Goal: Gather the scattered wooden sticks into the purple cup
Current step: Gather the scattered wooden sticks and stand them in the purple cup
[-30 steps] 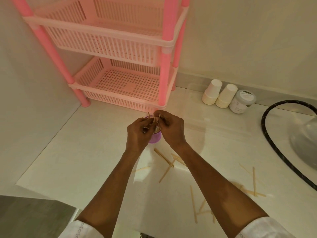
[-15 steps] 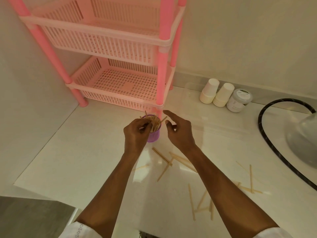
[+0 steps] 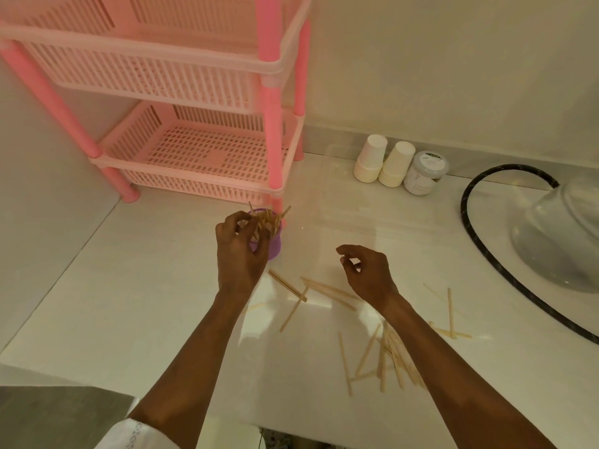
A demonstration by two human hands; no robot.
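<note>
The purple cup (image 3: 275, 246) stands on the white counter in front of the pink rack, with several wooden sticks (image 3: 270, 218) poking out of its top. My left hand (image 3: 240, 251) is over the cup's near side, its fingers curled around the sticks in the cup. My right hand (image 3: 368, 273) hovers to the right of the cup, holding nothing, fingers loosely curled and apart. Scattered wooden sticks (image 3: 319, 291) lie on the counter below the hands. More sticks (image 3: 390, 354) lie beside my right forearm, and a few sticks (image 3: 450, 314) lie further right.
A pink two-tier plastic rack (image 3: 201, 157) stands at the back left. Two upturned paper cups (image 3: 371, 158) and a small white jar (image 3: 424, 173) sit by the back wall. A black hose (image 3: 476, 234) and an upturned clear bowl (image 3: 564, 238) occupy the right side.
My right hand has left the cup and moved right and down toward the scattered sticks. My left hand stays at the cup with the sticks.
</note>
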